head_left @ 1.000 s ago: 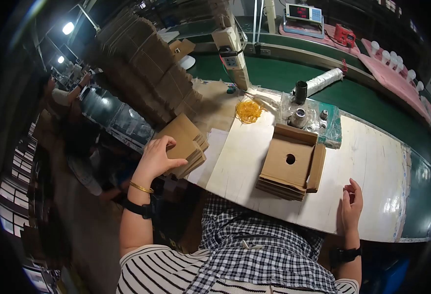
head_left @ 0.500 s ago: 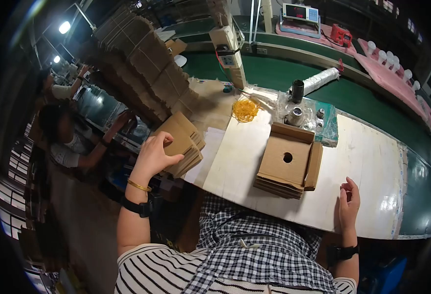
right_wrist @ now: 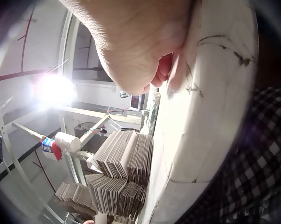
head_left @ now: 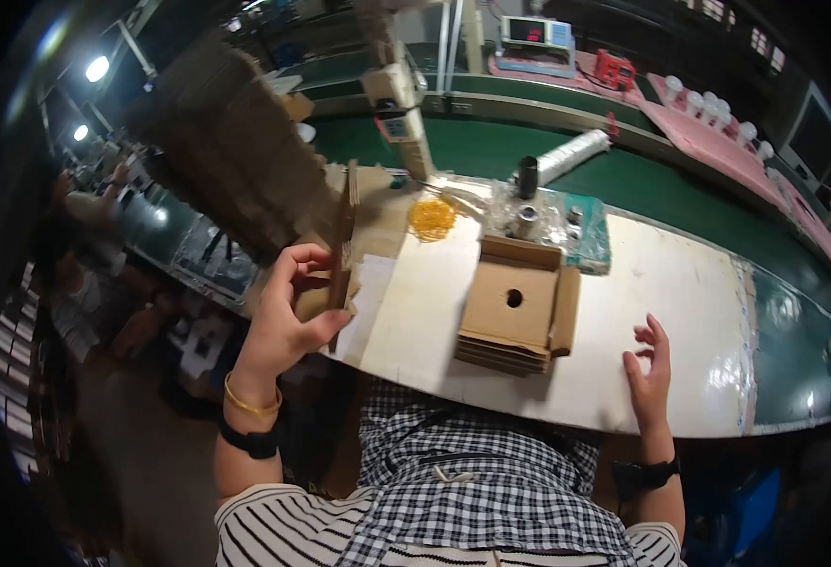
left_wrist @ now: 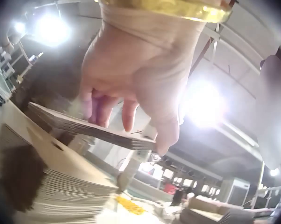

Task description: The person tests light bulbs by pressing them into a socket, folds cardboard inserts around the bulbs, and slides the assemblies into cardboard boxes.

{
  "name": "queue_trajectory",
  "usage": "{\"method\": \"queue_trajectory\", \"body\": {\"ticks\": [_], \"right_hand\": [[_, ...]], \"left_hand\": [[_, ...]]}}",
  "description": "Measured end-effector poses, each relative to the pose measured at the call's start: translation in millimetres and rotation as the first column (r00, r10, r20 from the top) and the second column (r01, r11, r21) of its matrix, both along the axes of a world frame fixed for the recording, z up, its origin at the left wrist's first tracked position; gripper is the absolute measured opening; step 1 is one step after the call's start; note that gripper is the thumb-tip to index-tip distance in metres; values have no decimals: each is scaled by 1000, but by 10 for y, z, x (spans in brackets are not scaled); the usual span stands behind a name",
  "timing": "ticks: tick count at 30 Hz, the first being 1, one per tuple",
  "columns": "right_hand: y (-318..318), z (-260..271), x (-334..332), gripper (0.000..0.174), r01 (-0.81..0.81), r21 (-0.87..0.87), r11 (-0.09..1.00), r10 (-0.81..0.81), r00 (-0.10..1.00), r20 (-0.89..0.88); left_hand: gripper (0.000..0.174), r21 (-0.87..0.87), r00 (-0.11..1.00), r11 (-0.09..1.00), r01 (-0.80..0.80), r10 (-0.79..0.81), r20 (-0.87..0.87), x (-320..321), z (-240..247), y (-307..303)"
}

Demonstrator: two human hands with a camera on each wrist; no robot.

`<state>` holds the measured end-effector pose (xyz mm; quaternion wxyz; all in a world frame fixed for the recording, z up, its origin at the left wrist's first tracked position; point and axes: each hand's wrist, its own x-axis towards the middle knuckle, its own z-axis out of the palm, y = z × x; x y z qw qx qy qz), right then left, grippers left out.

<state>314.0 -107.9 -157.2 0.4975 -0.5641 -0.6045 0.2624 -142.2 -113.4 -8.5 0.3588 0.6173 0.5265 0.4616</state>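
Cream knit top [head_left: 278, 526] with narrow black stripes, sleeves short and ending well above the wrists; over it a black-and-white checked cloth apron [head_left: 491, 501], fine even squares, fabric creased and gathered about the waist, a short white cord [head_left: 453, 475] lying on its front. Left arm, just behind the left hand [head_left: 286, 307]: shiny gold-coloured metal bangle [left_wrist: 177, 9], then a broad black wristband [head_left: 250, 441]. Right arm, behind the right hand [head_left: 652, 378]: matching black strap [head_left: 661, 472] with a dark, boxy unit [head_left: 629, 479] attached.

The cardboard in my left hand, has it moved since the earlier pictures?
Yes: the cardboard has lifted and tilted steeply upright, judged against the white tabletop.
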Motion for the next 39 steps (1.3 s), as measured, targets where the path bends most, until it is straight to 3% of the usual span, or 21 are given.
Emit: {"method": "queue_trajectory", "body": {"ticks": [2, 5, 8, 10, 11, 12, 14, 18, 21, 24, 26, 27, 28, 31, 32, 33, 34, 35, 36, 38, 39], "right_hand": [[-115, 293, -126, 80, -162, 204, 965, 139, 982, 124], [-317, 743, -398, 109, -414, 457, 787, 259, 894, 365], [-524, 710, -407, 79, -311, 485, 817, 47, 875, 482], [-619, 528, -161, 51, -150, 520, 841, -60, 929, 365], [-736, 500, -15, 45, -45, 356, 933, -46, 969, 243], [-859, 457, 149, 39, 43, 171, 984, -62, 992, 108], [-1022, 156, 649, 32, 21, -139, 990, -62, 952, -299], [-1170, -18, 1058, 31, -42, -318, 947, -93, 912, -399], [-1121, -54, 1089, 30, -102, -333, 937, -47, 910, -411], [-1059, -163, 1149, 31, -179, -289, 941, 68, 932, -355], [-1072, -160, 1101, 34, -330, -52, 942, 222, 734, -642], [-1070, -143, 1124, 33, -281, -90, 956, 238, 914, -329], [-1081, -254, 1137, 34, -346, -85, 934, 239, 785, -571], [-1015, -261, 1080, 41, -107, -262, 959, -7, 916, -400], [-982, -261, 1030, 47, -105, -210, 972, -26, 839, -543], [-1014, -35, 999, 43, -58, -326, 943, -100, 889, -448], [-1108, 109, 1001, 43, 46, -450, 892, -214, 919, -331], [-1099, 170, 1044, 43, 69, -447, 892, -231, 919, -319], [-1103, 238, 1067, 44, -60, -384, 921, -143, 866, -478], [-1146, 378, 1077, 51, -251, -211, 945, 9, 664, -748], [-1173, 465, 1103, 55, -299, -91, 950, 87, 532, -843]], "left_hand": [[83, 98, 878, 964, 247, -266, 397, 566, -23, 7], [93, 116, 539, 843, 525, -435, 721, 1529, -150, -9], [73, -61, 404, 721, 690, -313, 860, 2330, -291, -95], [70, -104, 362, 666, 739, -263, 894, 2698, -499, -90], [61, -153, 401, 636, 756, -266, 877, 2817, -646, -60], [53, -227, 558, 642, 733, -376, 739, 2867, -822, 14], [50, -232, 758, 774, 589, -430, 491, 2921, -1010, 60], [54, -146, 857, 892, 427, -347, 382, 3191, -1165, 163], [47, -40, 784, 831, 555, -506, 360, 3325, -1306, 300], [44, -116, 761, 787, 607, -532, 372, 3380, -1456, 290], [45, 21, 758, 818, 575, -541, 365, 3433, -1570, 255], [45, 1, 723, 793, 609, -555, 411, 3430, -1575, 245], [45, 0, 727, 790, 613, -563, 392, 3432, -1567, 243], [46, 40, 711, 750, 661, -642, 286, 3400, -1893, 390], [46, 26, 698, 743, 669, -640, 321, 3412, -1925, 437], [47, -23, 685, 719, 695, -652, 324, 3388, -1908, 481], [49, -90, 645, 659, 746, -683, 344, 3452, -1860, 425], [48, -134, 542, 527, 839, -789, 288, 3298, -1317, 291], [48, 6, 346, 389, 921, -827, 443, 3254, -1097, 178], [46, 80, 292, 335, 939, -896, 334, 3055, -788, 74], [46, -21, 321, 328, 944, -907, 273, 2952, -780, 65]]}}
